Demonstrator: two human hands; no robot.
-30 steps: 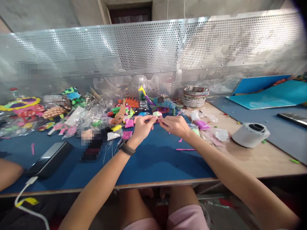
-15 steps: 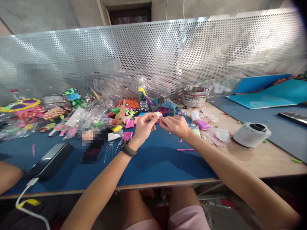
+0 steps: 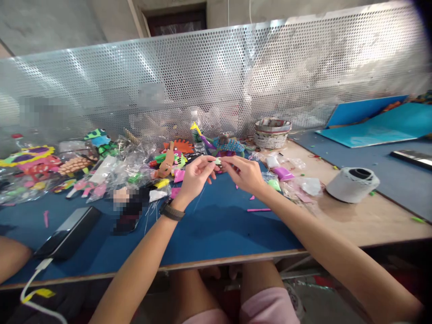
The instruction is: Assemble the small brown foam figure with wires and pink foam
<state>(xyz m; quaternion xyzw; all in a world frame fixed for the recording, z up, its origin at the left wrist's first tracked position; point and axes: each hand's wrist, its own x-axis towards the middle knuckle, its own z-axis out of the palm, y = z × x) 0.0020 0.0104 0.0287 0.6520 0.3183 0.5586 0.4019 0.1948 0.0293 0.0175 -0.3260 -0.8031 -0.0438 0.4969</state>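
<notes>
Both hands meet above the middle of the blue table mat (image 3: 216,234). Between the fingertips is a small pale green clay piece (image 3: 218,161) with a dark spot below it; its full shape is hidden. My left hand (image 3: 198,176), a dark watch on its wrist, pinches the piece from the left. From the right, my right hand (image 3: 247,173) grips it with thumb and fingers. Just behind stands a blue dotted clay animal (image 3: 229,145), near a yellow and purple clay giraffe-like figure (image 3: 196,129). A pink clay strip (image 3: 258,210) lies below my right hand.
Bagged clay figures (image 3: 81,165) crowd the left. A power bank (image 3: 69,234) with a white cable lies in front, beside another person's arm (image 3: 13,260). A water bottle (image 3: 198,140), woven basket (image 3: 272,133), purple clay packet (image 3: 283,173) and white thread cone (image 3: 353,185) stand or lie rightward.
The piece has turned between my fingers: its pale green side and a dark spot now show where pink showed before. My right fingers have shifted their hold, and the view has moved slightly.
</notes>
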